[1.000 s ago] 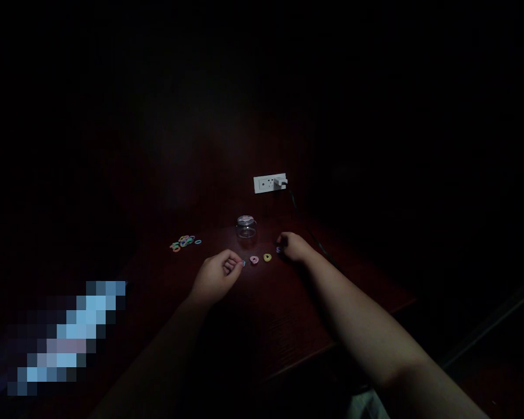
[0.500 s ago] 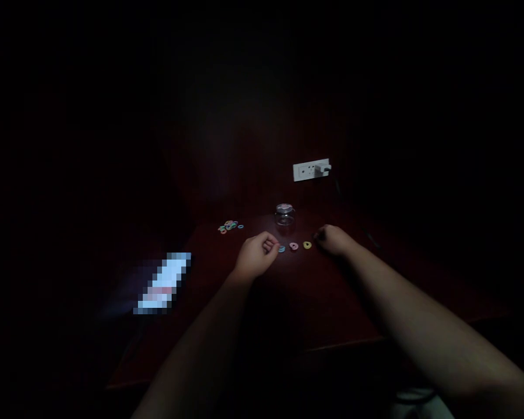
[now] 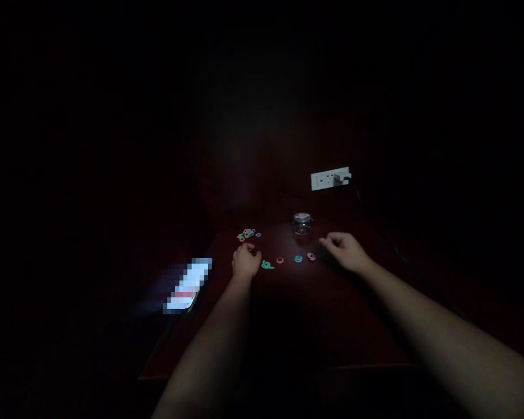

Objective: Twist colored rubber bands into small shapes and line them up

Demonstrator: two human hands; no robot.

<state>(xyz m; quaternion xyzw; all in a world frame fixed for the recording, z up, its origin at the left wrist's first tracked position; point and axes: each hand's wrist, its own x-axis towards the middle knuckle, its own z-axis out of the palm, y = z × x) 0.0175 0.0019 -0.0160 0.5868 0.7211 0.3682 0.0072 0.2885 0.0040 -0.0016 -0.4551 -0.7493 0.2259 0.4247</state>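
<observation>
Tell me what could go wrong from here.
The right grip, close to the clear jar, might knock it. The left grip, near the pile of coloured bands and the green loops, could nudge either out of place. Dim light over the table may make colours hard to tell.

Small coloured bands [image 3: 298, 261] in row; mixed heap [image 3: 247, 234] beyond, left

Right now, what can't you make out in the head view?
All in the head view:
- Right hand: fingertips in shadow; can't tell if they hold anything.
- Left hand: its back hides the palm; grip unclear.
- Ring pile: too small and overlapped to count.
- Jar lid: print too small to read.
- Lit screen: pixelated, unreadable.
- Left forearm: cut off by the bottom edge.
</observation>
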